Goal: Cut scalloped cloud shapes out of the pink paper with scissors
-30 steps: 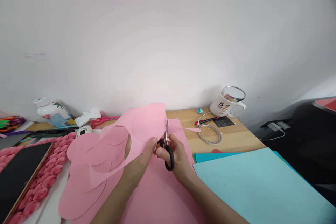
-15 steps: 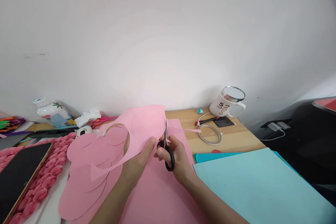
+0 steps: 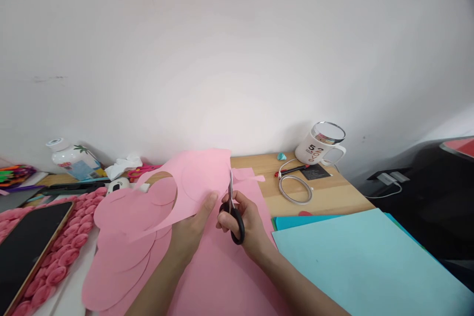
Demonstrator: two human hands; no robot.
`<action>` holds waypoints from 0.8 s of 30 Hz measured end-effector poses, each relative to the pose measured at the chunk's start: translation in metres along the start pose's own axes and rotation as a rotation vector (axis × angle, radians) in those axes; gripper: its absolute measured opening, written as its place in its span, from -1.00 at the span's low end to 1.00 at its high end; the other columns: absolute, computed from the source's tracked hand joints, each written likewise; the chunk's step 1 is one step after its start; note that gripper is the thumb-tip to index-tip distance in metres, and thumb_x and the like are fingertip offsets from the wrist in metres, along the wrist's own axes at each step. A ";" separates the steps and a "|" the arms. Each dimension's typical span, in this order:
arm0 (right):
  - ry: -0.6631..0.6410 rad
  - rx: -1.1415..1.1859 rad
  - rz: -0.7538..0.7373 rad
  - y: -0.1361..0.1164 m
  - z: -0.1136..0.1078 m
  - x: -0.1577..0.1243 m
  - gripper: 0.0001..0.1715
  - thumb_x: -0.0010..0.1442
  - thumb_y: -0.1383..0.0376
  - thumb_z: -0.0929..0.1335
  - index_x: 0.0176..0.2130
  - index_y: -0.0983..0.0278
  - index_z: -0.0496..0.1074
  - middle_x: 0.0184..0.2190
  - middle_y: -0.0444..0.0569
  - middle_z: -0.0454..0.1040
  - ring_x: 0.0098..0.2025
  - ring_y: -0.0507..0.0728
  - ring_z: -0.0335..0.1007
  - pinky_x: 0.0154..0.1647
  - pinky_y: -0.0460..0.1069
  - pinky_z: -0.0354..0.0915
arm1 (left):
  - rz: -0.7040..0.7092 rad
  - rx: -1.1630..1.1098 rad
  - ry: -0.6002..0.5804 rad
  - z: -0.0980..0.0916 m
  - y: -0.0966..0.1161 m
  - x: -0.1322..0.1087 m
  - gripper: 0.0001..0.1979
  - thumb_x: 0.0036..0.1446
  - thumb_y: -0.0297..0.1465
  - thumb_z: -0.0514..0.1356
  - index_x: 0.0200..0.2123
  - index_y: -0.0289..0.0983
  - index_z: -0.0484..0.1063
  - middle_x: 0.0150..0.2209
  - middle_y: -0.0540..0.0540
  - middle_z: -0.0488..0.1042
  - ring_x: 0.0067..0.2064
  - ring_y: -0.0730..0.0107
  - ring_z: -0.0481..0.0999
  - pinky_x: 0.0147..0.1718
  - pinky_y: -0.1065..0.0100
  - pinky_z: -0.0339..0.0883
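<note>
My left hand [image 3: 193, 227] pinches the lower edge of a pink paper sheet [image 3: 203, 170], thumb on top. The sheet is held up at a slant; a faint circle is drawn on it and a round hole is cut at its left. In my right hand [image 3: 246, 219] is a pair of scissors [image 3: 237, 227] with black handles, fingers through the loops. The blades point away from me at the sheet's right edge, where a narrow strip hangs off. Pink paper cut-outs [image 3: 120, 261] with rounded edges lie overlapping at the left. Beneath my hands lies more pink paper [image 3: 222, 276].
Light blue paper [image 3: 355, 256] lies at the right. Behind it are a white mug [image 3: 314, 150], a coiled white cable [image 3: 295, 190] and a black card [image 3: 315, 172]. At the left are a phone [image 3: 29, 252] on a pink braided mat, a white bottle [image 3: 76, 160] and tissue [image 3: 124, 165].
The pink sheet has shifted slightly left and turned in my left hand. The scissors have moved a little left, and the loose strip at the right has swung inward.
</note>
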State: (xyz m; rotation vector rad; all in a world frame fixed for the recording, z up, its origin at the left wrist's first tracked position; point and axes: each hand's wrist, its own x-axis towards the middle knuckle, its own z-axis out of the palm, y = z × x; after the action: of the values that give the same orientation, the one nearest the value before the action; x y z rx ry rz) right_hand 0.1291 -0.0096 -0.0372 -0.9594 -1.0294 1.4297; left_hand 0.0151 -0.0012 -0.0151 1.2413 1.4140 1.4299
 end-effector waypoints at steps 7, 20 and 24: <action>-0.052 0.002 -0.032 0.003 -0.002 0.000 -0.42 -0.15 0.22 0.48 -0.17 0.22 0.19 -0.67 -0.31 0.22 -0.64 -0.04 0.07 -0.64 -0.14 0.05 | 0.069 -0.007 -0.050 -0.002 0.001 0.001 -0.77 -0.09 -0.25 0.28 -0.36 -0.24 0.50 -0.36 -0.09 0.54 -0.18 0.17 0.49 -0.13 0.21 0.35; -0.059 0.028 -0.018 0.002 -0.004 0.000 -0.38 -0.13 0.24 0.48 -0.13 0.24 0.16 -0.66 -0.31 0.21 -0.64 -0.04 0.05 -0.62 -0.13 0.00 | 0.040 0.009 -0.104 -0.003 0.006 0.000 -0.78 -0.07 -0.24 0.26 -0.35 -0.23 0.51 -0.34 -0.11 0.55 -0.16 0.16 0.49 -0.15 0.19 0.37; -0.053 0.011 -0.023 0.002 -0.004 0.000 -0.42 -0.10 0.27 0.46 -0.13 0.23 0.16 -0.66 -0.32 0.22 -0.65 -0.05 0.05 -0.61 -0.12 0.04 | 0.061 -0.009 -0.094 -0.001 0.013 -0.002 -0.80 -0.05 -0.24 0.23 -0.40 -0.24 0.51 -0.42 -0.09 0.57 -0.23 0.18 0.52 -0.16 0.21 0.37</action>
State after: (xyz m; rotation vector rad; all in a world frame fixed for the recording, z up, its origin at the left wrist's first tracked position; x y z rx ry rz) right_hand 0.1325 -0.0097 -0.0398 -0.9027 -1.0673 1.4471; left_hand 0.0162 -0.0050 -0.0026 1.3388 1.3148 1.3984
